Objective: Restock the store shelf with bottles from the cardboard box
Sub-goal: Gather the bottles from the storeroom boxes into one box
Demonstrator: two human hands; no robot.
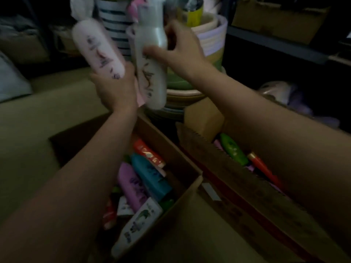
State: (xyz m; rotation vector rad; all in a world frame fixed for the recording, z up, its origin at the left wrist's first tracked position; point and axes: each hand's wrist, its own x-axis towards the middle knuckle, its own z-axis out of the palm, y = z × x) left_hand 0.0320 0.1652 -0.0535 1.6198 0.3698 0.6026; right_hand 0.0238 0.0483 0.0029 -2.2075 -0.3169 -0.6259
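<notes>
— Holding anything right now?

— Both full. My left hand [114,88] grips the lower end of a pale pink bottle [98,48], tilted up and leftward. My right hand [178,50] is curled round the neck of a white bottle [152,73], thumb across its front, bottle nearly upright just beside the pink one.

— And the box?

— The cardboard box [182,158] sits open below my forearms, with a teal bottle [150,175], a purple bottle [131,185] and others lying in it. A second box [228,168] stands just right of it.
</notes>
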